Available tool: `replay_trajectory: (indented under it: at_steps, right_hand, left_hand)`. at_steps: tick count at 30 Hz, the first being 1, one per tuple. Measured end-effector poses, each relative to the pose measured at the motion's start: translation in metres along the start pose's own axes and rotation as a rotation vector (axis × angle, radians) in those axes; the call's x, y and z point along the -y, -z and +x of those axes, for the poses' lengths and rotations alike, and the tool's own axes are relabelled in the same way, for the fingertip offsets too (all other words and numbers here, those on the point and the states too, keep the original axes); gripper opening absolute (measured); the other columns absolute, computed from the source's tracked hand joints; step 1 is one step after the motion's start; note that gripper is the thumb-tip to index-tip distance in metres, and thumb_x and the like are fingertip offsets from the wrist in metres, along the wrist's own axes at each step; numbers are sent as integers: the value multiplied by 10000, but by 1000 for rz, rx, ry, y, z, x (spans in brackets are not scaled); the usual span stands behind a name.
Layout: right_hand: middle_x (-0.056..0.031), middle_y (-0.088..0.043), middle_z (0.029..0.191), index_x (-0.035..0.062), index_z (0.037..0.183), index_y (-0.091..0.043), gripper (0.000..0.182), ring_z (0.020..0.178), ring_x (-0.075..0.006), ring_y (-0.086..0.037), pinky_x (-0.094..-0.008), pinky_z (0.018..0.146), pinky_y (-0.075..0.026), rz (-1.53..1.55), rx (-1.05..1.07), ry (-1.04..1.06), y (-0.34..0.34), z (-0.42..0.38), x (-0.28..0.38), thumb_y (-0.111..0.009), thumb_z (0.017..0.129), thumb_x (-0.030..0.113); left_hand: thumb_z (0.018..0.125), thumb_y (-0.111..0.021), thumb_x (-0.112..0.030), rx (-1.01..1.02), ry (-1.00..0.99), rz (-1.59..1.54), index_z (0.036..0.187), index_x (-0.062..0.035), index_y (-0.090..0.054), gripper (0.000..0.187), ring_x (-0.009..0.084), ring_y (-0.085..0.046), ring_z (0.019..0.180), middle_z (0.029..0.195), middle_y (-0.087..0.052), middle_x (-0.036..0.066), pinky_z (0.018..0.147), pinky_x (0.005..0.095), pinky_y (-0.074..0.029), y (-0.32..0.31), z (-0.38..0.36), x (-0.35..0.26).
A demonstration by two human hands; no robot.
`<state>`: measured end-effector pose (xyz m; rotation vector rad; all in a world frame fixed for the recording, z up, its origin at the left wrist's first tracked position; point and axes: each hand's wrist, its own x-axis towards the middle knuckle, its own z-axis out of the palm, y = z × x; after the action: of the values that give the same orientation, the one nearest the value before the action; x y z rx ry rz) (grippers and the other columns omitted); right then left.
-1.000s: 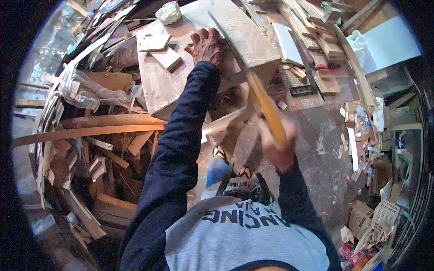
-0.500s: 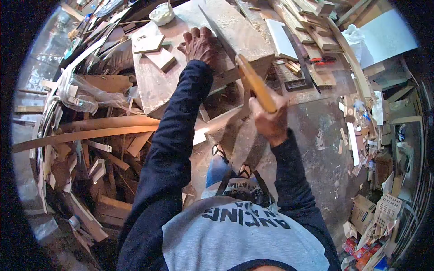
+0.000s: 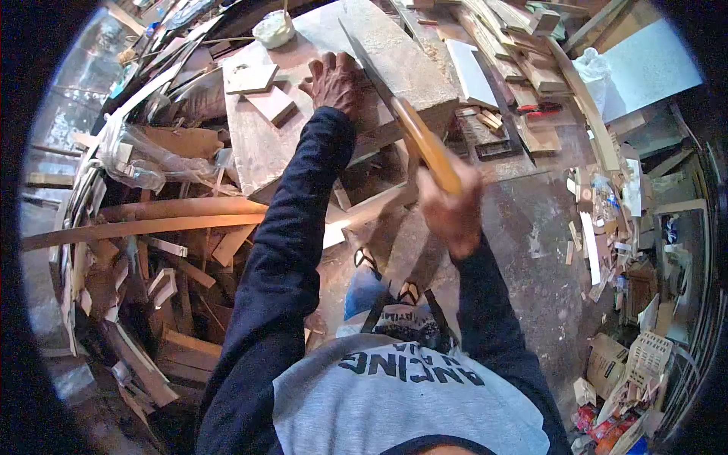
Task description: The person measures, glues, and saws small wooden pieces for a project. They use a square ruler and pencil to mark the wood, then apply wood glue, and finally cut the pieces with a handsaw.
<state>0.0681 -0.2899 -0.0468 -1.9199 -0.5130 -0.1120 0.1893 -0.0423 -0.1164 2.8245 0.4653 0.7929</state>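
Note:
My right hand [image 3: 450,203], a little blurred, is closed round the long wooden handle of a hand saw [image 3: 369,66]. The narrow dark blade points away from me, over the front part of a wooden workbench [image 3: 254,140]. To the left of the blade, my left hand [image 3: 334,85] presses down with its fingers spread. What lies directly beneath that palm is hard to make out. Two small pale wood blocks [image 3: 271,105] rest on the bench left of this hand, one partly overlapping the other. Behind them stands a whitish tub [image 3: 274,29] with a stick in it.
Stacked planks [image 3: 523,57] and a red-handled tool [image 3: 539,109] lie to the right of the bench. Wood offcuts [image 3: 182,341] heap up at left, with long curved strips [image 3: 144,229] jutting toward the bench. More scraps and a cardboard box [image 3: 607,359] line the right side.
My right hand and the saw have slid slightly toward my body. My left hand has stayed almost in place on the bench.

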Motion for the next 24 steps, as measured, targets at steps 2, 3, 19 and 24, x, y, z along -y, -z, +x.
replay_trajectory:
  at_steps: [2, 3, 19, 24]
  right_hand:
    - [-191, -609, 735, -64, 1112, -573, 397, 630, -257, -609, -352, 610, -491, 95, -25, -24, -14, 15, 4, -516, 733, 39]
    - [-164, -602, 709, -58, 1050, -600, 328, 619, -206, -586, -340, 593, -479, 139, -102, 35, -20, 14, -3, -540, 744, 45]
    - [-246, -638, 821, -21, 1162, -584, 448, 711, -329, -653, -367, 644, -509, 143, -91, 38, -9, -2, -11, -514, 723, 29]
    - [-243, -641, 862, -29, 1188, -560, 462, 747, -308, -660, -355, 681, -512, 60, 51, -126, -8, -3, -9, -530, 734, 47]
  left_hand:
    - [818, -554, -293, 9, 18, -43, 1057, -167, -520, 272, 312, -402, 1095, 1116, -480, 70, 864, 594, -300, 16, -4, -9]
    - [816, -556, -294, -22, 6, -70, 1054, -167, -519, 272, 312, -402, 1096, 1115, -480, 71, 865, 598, -298, 13, -1, -10]
    - [804, -567, -297, -49, -50, -7, 1103, -167, -506, 332, 328, -404, 1102, 1161, -462, 89, 849, 634, -317, 0, -3, 2]
    - [793, -565, -276, 46, 4, -50, 1107, -190, -507, 331, 327, -409, 1090, 1139, -458, 89, 838, 621, -310, 7, -5, -5]
